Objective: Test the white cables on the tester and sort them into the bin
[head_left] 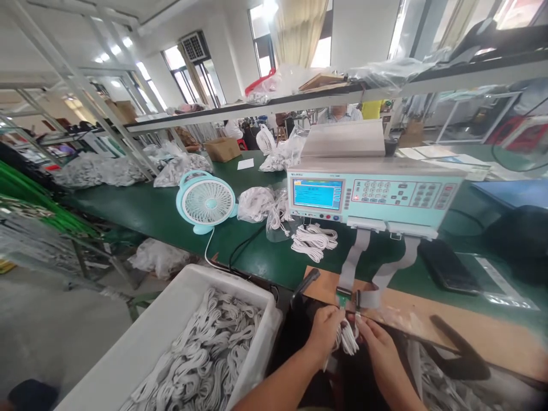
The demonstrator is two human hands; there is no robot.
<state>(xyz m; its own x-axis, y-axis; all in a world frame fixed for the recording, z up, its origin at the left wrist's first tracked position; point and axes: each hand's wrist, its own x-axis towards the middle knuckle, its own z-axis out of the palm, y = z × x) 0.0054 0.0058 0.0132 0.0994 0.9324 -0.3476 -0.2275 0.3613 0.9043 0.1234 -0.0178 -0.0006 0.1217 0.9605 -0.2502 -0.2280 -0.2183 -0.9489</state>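
Presently, both hands are working at the near edge of a wooden board (pixel 406 302), where a coiled white cable (pixel 350 338) is hanging between them. The left hand (pixel 324 330) is holding one end between closed fingers, just beside a small green circuit board (pixel 343 300), and the right hand (pixel 379 338) is keeping a narrow pinch on the other end, by a dark connector (pixel 358 301). Two gray ribbons (pixel 356 257) are running up to a tester (pixel 402 197) that is standing on the green counter (pixel 274 268). Small brand lettering is showing above its blue screen (pixel 317 194), but the letters are coming out too blurred to read surely; the screen's lines and the key labels are likewise staying illegible. More cables (pixel 314 240) are lying in front of the tester, near a pale blue fan (pixel 209 202). Below, a white bin (pixel 145 331) is holding many coiled cables (pixel 205 348). A black phone (pixel 447 265) is resting beyond the board.
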